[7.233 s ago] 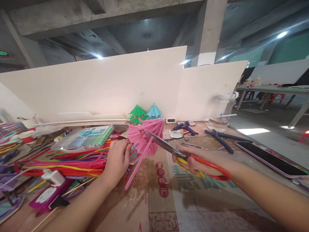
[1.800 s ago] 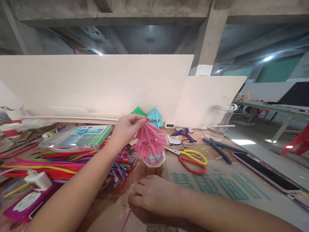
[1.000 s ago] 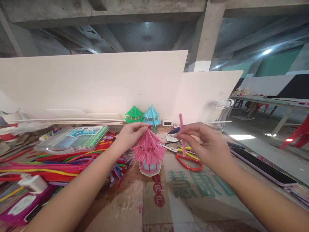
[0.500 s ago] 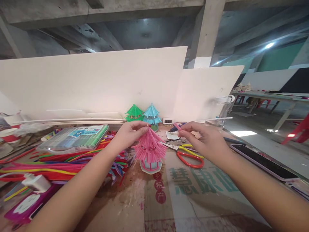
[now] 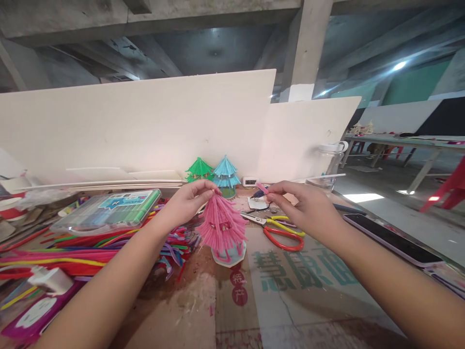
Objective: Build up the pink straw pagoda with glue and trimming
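Observation:
A small pink pagoda model [image 5: 222,226] made of pipe-cleaner pieces stands on the cardboard-covered table [image 5: 298,295]. My left hand [image 5: 189,201] pinches its pointed top between closed fingers. My right hand [image 5: 303,208] hovers just right of the top, fingers pinched on a short pink pipe-cleaner piece [image 5: 262,188] that points toward the model. Both forearms reach in from the bottom of the view.
Red-and-yellow scissors [image 5: 279,229] lie right of the model. Green [image 5: 198,169] and blue [image 5: 225,173] pagoda models stand by the white board. A heap of coloured pipe cleaners [image 5: 72,247] and a clear plastic case [image 5: 109,211] fill the left. A phone [image 5: 392,237] lies right.
Earlier I laid down the scissors and picked a pink piece from the table. Since half a second ago my right hand has shifted a little closer to the model's top.

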The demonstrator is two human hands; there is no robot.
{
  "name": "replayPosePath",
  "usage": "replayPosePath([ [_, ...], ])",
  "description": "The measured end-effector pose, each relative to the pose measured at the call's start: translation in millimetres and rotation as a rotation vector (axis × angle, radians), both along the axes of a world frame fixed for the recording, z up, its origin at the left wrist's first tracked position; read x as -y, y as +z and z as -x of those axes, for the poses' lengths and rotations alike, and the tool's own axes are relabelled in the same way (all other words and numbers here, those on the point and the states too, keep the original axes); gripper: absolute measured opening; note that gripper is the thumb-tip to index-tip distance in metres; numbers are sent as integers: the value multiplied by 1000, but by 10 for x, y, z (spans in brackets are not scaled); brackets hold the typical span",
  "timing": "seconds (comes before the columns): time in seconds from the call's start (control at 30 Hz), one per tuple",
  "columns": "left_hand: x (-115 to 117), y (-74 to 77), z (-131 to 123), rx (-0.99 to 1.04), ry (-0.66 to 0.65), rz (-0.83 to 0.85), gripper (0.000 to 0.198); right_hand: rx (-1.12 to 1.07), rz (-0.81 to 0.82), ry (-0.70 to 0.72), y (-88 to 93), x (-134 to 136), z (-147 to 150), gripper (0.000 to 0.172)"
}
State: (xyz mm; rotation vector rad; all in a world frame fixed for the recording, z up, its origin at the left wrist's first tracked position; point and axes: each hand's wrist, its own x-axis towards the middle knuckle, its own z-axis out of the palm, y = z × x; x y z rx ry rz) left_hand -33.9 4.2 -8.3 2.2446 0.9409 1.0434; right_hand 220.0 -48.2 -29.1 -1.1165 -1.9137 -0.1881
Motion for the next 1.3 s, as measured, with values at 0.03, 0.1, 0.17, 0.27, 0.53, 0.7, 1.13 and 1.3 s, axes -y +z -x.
replayPosePath([
  [0.03, -4, -1, -1, 12, -5, 1, 28, 1, 5, 0, 3, 2, -3, 14],
  [0.1, -5, -1, -3, 28, -12, 5, 28, 5, 12, -3, 11, 5, -11, 14],
  [0.17, 1, -1, -2, 18, 9, 3, 29, 13, 8, -7, 19, 5, -18, 13],
  [0.27, 6, -11, 2, -20, 91, -24, 33, 33, -10, -16, 19, -2, -19, 13],
  [0.53, -33, -55, -8, -16, 170, -24, 42, 110, -63, -17, -37, -28, 3, 18],
  [0.7, -55, -1, 53, 38, 159, 6, 49, 129, -40, -74, -4, -7, -36, 20],
  [1.13, -65, 19, 130, -9, 20, 65, 49, 101, -29, -80, 14, -10, -86, 21],
  [1.3, -9, -73, -30, 75, 47, 41, 39, 99, -42, -102, 11, -33, -117, 19],
])
